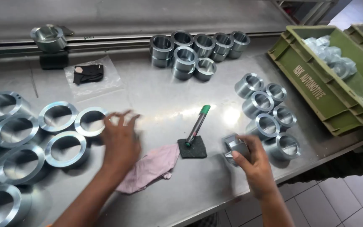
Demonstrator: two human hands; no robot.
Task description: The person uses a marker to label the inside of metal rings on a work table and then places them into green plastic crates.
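My right hand (pixel 253 162) grips a small shiny metal sleeve (pixel 234 145) near the table's front edge, just left of a cluster of similar sleeves (pixel 268 110). My left hand (pixel 120 141) is blurred and hovers with spread fingers over the table, beside a flat metal ring (pixel 90 121) and above a pink cloth (pixel 152 167). Whether it touches the ring I cannot tell. A green-capped marker (pixel 197 125) lies with its tip on a small dark pad (pixel 192 148) between my hands.
Several large metal rings (pixel 17 143) cover the left of the steel table (pixel 156 98). More sleeves (pixel 196 49) stand at the back. A green crate (pixel 316 84) of wrapped parts sits at right. A clear bag with a dark item (pixel 88 73) lies at back left.
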